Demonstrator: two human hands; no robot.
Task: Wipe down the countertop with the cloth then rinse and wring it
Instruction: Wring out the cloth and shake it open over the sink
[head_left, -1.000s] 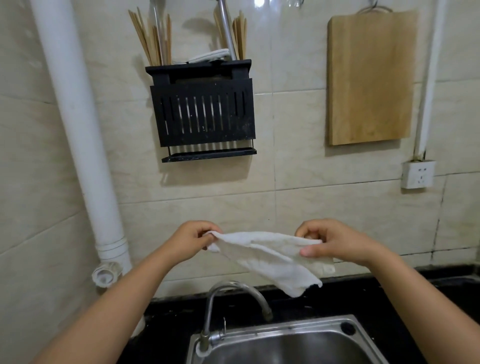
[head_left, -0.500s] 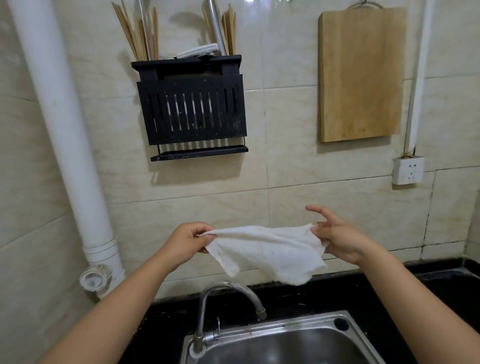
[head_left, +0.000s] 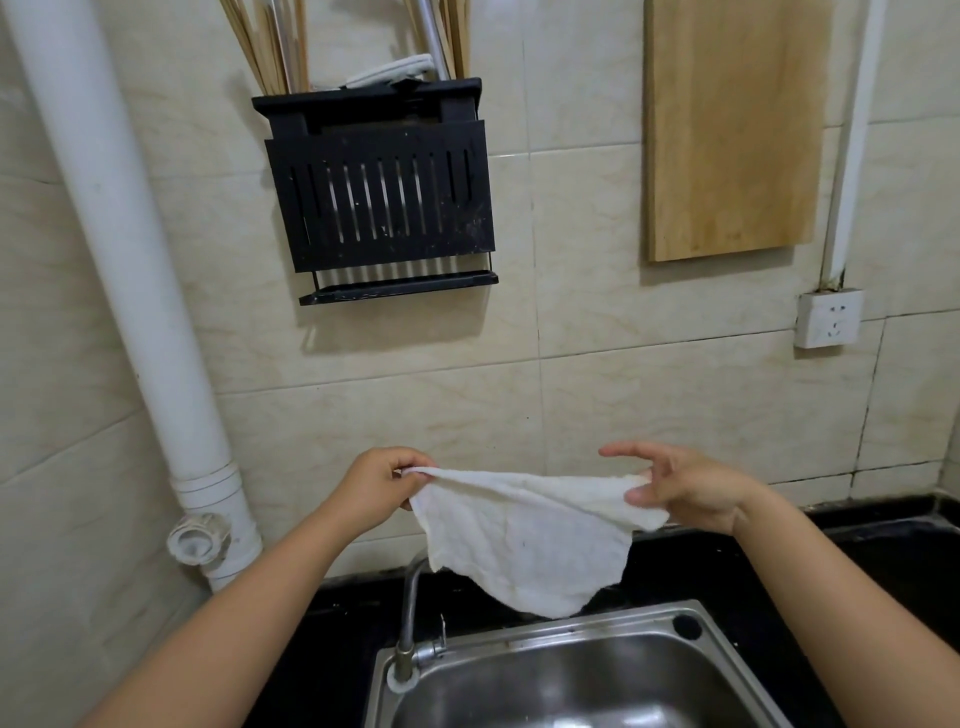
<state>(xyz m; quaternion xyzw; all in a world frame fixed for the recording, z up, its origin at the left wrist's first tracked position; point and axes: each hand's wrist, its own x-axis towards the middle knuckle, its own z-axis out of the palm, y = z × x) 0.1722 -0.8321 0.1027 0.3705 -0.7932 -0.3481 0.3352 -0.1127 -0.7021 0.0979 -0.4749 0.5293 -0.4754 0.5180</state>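
A white cloth (head_left: 524, 535) hangs spread in the air above the back of the steel sink (head_left: 561, 644). My left hand (head_left: 376, 486) grips its left top corner with curled fingers. My right hand (head_left: 685, 486) pinches the right top corner between thumb and fingers, with the forefinger stretched out to the left. The cloth's lower edge droops in front of the curved faucet (head_left: 410, 613) and hides the spout's tip. The black countertop (head_left: 883, 561) runs behind and to the right of the sink.
On the tiled wall hang a black utensil rack (head_left: 379, 192) with chopsticks and a wooden cutting board (head_left: 732, 130). A white drain pipe (head_left: 130, 260) descends at the left. A white socket (head_left: 828, 317) sits at the right.
The cloth has been pulled wider and flatter between my hands. My right hand has shifted its hold to the corner and its forefinger now points out.
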